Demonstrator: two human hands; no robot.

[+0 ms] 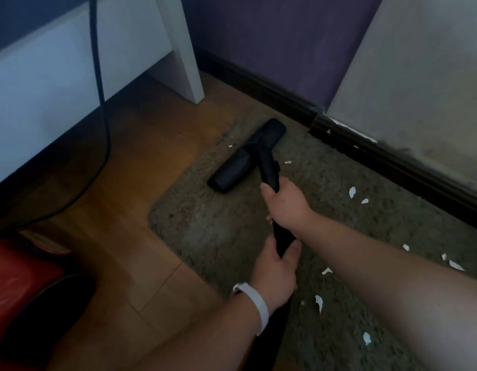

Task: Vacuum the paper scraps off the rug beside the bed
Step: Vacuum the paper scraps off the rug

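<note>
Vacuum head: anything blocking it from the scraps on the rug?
Nothing visible. The vacuum head sits near the far left edge of the rug. The paper scraps lie on open rug, mostly to its right and nearer the camera. The right forearm may hide a few.

Both forearms are bare to the frame's edge: the left forearm (pixel 205 344) at about 6 o'clock, the right forearm (pixel 392 277) at about 4 o'clock. The left hand (pixel 276 274) has a smooth white band (pixel 258 309) around its wrist, with a small thicker block at the band's 10 o'clock end. The right hand (pixel 284 203) and its wrist are bare.
</note>
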